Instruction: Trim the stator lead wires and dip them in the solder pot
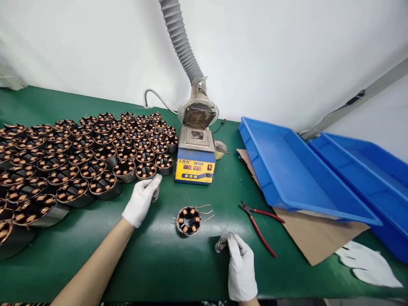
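A single wound motor stator [178, 228] sits on the green table, between my hands and apart from both. Its copper coils ring the inside, and several loose wire ends stick out, mostly to the right. My left hand [143, 199], in a white glove, hovers at the front edge of the stator group, close to the nearest stators [128, 175]. Its fingers are curled in, and no object shows in them. Lower right of the lone stator is my gloved right hand [239, 263], fingers bent together with greyed tips, nothing visible between them. Red-handled cutting pliers [261, 236] lie open to its right.
A yellow-and-blue solder pot [195, 168] stands at the centre under an exhaust hood and grey hose [181, 38]. Many stators crowd the left side. Blue trays [287, 170] rest at right, partly over cardboard [314, 238]. A white glove [369, 263] lies near the front right.
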Demonstrator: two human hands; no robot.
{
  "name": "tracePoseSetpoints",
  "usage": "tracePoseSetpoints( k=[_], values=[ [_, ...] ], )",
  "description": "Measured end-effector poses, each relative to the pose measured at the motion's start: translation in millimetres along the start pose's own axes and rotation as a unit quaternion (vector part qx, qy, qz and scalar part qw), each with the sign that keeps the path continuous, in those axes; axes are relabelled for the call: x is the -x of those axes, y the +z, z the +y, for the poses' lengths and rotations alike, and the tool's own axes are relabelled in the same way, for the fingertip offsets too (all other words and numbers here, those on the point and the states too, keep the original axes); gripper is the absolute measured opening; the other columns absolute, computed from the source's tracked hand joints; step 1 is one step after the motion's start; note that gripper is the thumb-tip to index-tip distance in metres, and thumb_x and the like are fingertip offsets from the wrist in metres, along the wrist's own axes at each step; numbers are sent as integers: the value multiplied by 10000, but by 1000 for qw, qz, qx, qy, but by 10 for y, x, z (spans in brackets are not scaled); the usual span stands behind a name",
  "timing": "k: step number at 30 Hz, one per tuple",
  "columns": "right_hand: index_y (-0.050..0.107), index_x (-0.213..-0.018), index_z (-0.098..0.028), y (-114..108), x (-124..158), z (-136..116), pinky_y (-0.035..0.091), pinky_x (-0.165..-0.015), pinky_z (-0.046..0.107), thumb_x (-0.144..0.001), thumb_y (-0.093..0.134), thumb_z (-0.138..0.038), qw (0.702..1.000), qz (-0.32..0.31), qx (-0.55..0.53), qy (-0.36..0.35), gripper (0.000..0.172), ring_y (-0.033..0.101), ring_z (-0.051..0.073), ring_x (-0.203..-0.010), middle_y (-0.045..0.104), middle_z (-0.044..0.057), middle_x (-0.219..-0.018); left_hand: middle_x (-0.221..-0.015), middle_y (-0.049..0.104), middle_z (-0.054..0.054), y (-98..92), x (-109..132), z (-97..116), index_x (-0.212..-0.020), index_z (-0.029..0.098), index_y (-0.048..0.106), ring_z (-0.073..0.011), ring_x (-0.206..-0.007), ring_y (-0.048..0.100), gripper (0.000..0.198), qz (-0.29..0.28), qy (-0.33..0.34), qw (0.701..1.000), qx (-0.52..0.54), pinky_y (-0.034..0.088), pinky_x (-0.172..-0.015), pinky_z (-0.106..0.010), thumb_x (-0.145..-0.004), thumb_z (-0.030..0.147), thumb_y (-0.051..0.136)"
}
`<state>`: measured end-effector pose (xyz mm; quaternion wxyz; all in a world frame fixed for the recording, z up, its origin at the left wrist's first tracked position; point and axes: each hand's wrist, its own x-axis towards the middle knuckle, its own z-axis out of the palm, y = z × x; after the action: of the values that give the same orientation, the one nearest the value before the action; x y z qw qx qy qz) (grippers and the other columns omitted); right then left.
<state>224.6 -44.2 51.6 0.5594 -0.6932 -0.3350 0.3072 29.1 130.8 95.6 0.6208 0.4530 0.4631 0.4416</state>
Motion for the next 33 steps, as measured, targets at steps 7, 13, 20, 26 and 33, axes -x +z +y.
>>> tracePoseSetpoints(
  k=[7, 13, 20, 26, 33],
  values=[
    [432, -515, -192, -19, -53, -33, 345, -484, 242, -839, 447, -508, 990, -116, 73, -21, 453, 423, 119, -472, 428, -20, -487, -741, 666, -20, 237, 1152, 226, -818, 252, 636, -207, -672, 596, 176, -104, 190, 882, -419, 433, -631, -294, -807, 379, 514],
    [478, -542, -188, -42, -49, -75, 370, -512, 237, -848, 453, -453, 988, -130, 70, -49, 406, 459, 125, -498, 484, -9, -515, -616, 503, -3, 606, 1124, -160, -1007, 285, 613, -219, -505, 501, 341, -23, 15, 841, -540, 359, -578, -317, -698, 427, 628],
    [556, -620, -182, -87, -5, -49, 423, -543, 233, -857, 451, -462, 992, -101, 15, -70, 382, 536, 149, -549, 564, 14, -572, -700, 504, 1, 527, 1167, -212, -775, 283, 601, -178, -537, 448, 212, 37, -19, 861, -507, 303, -629, -293, -610, 343, 720],
    [610, -660, -175, -85, -1, -51, 450, -547, 238, -839, 455, -511, 990, -96, 15, -100, 411, 579, 170, -567, 627, 42, -616, -755, 607, -29, 412, 1114, -285, -704, 241, 661, -219, -703, 536, 271, -10, -47, 965, -260, 360, -672, -283, -501, 338, 811],
    [683, -755, -175, -151, -53, 278, 522, -576, 281, -725, 564, -597, 994, -101, -5, -36, 440, 653, 254, -668, 701, 96, -717, -748, 684, -39, 81, 1503, -424, -722, 198, 676, -205, -733, 597, 509, -19, -117, 953, 277, 396, -791, -327, -435, 612, 755]
  ],
)
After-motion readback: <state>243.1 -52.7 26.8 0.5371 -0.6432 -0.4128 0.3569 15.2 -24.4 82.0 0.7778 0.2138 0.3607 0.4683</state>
